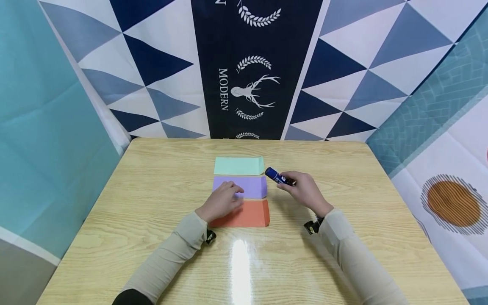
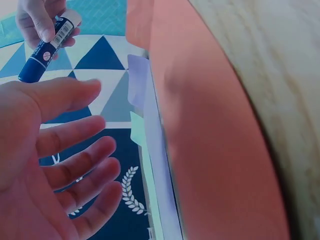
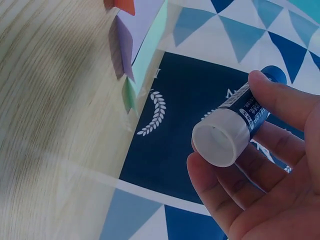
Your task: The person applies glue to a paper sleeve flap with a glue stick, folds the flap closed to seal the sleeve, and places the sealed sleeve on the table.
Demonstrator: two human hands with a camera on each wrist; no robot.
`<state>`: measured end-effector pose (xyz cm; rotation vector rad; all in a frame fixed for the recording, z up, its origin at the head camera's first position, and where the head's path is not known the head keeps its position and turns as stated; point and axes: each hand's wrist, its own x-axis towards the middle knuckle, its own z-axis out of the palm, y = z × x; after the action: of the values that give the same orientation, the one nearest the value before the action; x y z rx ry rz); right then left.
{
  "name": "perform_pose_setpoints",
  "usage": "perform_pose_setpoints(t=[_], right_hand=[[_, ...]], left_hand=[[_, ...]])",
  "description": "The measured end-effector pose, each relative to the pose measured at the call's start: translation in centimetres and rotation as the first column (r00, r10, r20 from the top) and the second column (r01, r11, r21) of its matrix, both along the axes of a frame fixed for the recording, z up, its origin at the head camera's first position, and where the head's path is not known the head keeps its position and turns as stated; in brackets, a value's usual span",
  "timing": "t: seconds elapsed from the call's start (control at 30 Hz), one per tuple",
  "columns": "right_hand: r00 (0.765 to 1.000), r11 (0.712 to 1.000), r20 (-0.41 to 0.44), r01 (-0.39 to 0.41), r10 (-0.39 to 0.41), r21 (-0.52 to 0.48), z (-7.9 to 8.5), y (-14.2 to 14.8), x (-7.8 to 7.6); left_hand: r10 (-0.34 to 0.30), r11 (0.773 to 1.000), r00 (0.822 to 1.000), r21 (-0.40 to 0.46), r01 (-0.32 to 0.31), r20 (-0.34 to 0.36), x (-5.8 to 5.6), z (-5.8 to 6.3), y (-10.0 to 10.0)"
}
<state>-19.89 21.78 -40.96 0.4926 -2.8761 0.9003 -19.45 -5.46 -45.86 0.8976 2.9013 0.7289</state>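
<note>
My right hand [image 1: 306,191] grips a dark blue glue stick [image 1: 275,174] above the table, just right of three paper strips. In the right wrist view the hollow white end of the glue stick [image 3: 220,137] faces the camera, pinched between thumb and fingers. My left hand [image 1: 221,202] hovers over the purple strip [image 1: 256,187] and the orange-red strip [image 1: 249,215], holding nothing. Its fingers look spread and relaxed in the left wrist view. Behind them lies a mint green strip [image 1: 238,166]. Each strip has a folded flap at its right end.
The strips lie in a column on a light wood table [image 1: 160,186]. A patterned cloth [image 1: 160,63] hangs at the table's back edge, with more fabric on both sides. Light reflects off the table near the front.
</note>
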Motion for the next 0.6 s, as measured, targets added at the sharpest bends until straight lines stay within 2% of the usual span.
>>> perform_pose_setpoints(t=[0.2,0.33,0.47,0.6], right_hand=[[1.000,1.000,0.014,-0.020,0.020,-0.020,0.1,-0.2,0.1],[1.000,1.000,0.011,-0.023,0.023,-0.018,0.2,-0.4,0.1],[1.000,0.999,0.009,-0.027,0.027,-0.018,0.3,-0.5,0.2],[0.999,0.999,0.000,-0.037,0.037,-0.026,0.6,-0.5,0.3]], left_hand=[[0.042,0.996,0.999,0.084,-0.040,-0.020,-0.2,0.5,0.2],[0.057,0.990,0.998,0.131,-0.056,-0.003,-0.3,0.9,0.3],[0.067,0.980,0.998,0.189,-0.067,0.007,-0.5,1.2,0.6],[0.064,0.969,0.998,0.238,-0.059,-0.016,-0.8,1.5,1.0]])
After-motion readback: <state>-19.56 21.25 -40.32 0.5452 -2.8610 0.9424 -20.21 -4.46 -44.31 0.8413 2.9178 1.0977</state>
